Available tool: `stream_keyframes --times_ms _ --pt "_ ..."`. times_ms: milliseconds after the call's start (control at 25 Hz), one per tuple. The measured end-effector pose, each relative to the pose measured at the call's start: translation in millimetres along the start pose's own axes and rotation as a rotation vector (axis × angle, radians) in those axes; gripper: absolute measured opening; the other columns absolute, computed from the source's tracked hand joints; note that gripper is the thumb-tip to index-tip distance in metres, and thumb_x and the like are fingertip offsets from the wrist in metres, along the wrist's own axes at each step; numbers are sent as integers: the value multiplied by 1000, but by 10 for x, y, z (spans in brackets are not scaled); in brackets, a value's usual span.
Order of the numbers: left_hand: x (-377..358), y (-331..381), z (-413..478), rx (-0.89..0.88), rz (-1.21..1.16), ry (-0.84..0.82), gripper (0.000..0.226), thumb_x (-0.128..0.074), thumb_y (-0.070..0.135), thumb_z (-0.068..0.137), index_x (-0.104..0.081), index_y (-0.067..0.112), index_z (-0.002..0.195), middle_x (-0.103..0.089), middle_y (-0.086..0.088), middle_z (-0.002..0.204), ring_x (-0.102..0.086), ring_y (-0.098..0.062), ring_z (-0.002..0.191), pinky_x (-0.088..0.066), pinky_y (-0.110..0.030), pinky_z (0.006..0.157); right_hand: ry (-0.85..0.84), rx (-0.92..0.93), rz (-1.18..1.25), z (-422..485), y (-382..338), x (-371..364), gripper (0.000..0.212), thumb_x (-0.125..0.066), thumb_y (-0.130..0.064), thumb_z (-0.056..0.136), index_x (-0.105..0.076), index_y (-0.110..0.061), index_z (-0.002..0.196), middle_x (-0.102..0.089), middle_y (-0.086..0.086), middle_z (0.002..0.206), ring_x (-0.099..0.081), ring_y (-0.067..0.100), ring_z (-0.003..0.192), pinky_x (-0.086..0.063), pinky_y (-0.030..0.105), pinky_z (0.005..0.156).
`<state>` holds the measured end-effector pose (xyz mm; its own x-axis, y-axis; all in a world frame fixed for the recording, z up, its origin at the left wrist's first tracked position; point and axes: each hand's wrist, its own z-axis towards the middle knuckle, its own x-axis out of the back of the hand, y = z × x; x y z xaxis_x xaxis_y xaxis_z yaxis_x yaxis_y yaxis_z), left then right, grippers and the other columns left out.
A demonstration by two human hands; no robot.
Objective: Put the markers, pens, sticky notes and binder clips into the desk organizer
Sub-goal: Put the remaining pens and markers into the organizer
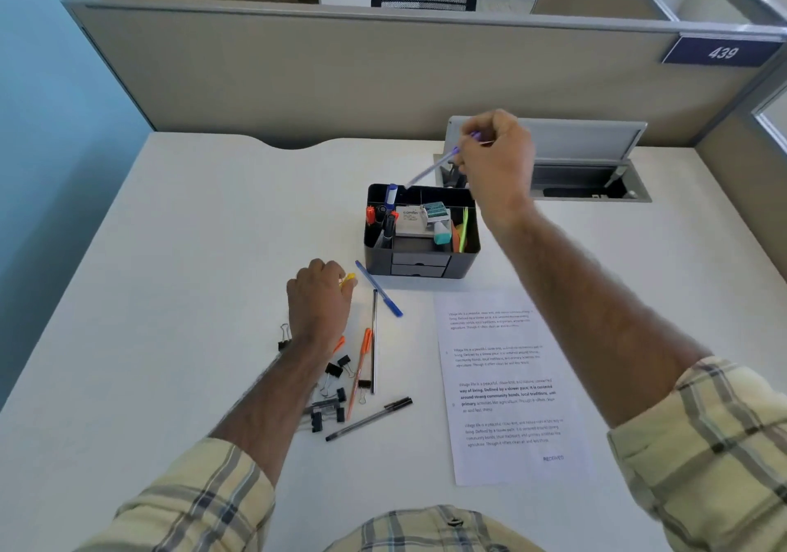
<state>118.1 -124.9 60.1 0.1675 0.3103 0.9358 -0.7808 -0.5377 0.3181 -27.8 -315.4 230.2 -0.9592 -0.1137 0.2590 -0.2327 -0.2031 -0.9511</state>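
A black desk organizer [470, 249] stands mid-desk, holding markers, a small box, an eraser and bright sticky flags. My right hand [496, 159] is above its back right corner, shut on a purple pen [428, 170] whose tip slants down toward the back compartment. My left hand [319, 300] rests on the desk to the organizer's left, closed around a yellow item [349, 279]. Loose on the desk lie a blue pen [379, 289], a dark thin pen [374, 338], an orange pen [360, 366], a black pen [368, 419] and several black binder clips [334, 398].
A printed sheet of paper [506, 385] lies to the right of the pens. An open cable hatch [587, 180] sits in the desk behind the organizer. A grey partition [340, 74] walls the far edge.
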Motion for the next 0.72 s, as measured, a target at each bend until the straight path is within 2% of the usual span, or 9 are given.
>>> stream_keyframes --times_ms 120,320,520,640,720 --pt "-169 -84 -2 29 168 -128 32 -60 45 96 -67 18 112 -63 -3 103 -58 -23 95 -46 -39 81 -6 -17 -82 227 85 -86 26 -59 4 88 -67 -21 85 -64 -5 83 -70 24 87 -62 40 77" --pt "-224 -43 31 16 312 -146 26 -57 40 99 -67 19 110 -62 -2 101 -57 -21 96 -43 -37 83 -133 -61 -284 289 384 -408 28 -53 10 91 -69 -12 95 -64 -4 93 -66 15 92 -61 34 84" --pt "-207 6 66 4 313 -183 23 -55 36 98 -67 16 103 -62 -3 97 -56 -21 94 -42 -37 83 -265 -105 -329 277 564 -516 34 -53 9 91 -65 -22 85 -66 -2 96 -69 20 94 -62 40 83" --pt "-185 -7 55 50 241 -190 25 -57 35 95 -69 14 96 -61 -2 91 -55 -20 89 -44 -37 81 -240 -105 -307 267 551 -428 30 -52 7 92 -66 -19 91 -65 -7 94 -70 21 93 -62 41 83" --pt "-139 -16 33 64 163 -180 24 -59 35 93 -70 14 93 -61 -1 88 -55 -20 86 -44 -37 80 -210 -71 -272 220 477 -329 26 -53 5 93 -68 -17 96 -68 -3 95 -70 20 90 -62 36 80"
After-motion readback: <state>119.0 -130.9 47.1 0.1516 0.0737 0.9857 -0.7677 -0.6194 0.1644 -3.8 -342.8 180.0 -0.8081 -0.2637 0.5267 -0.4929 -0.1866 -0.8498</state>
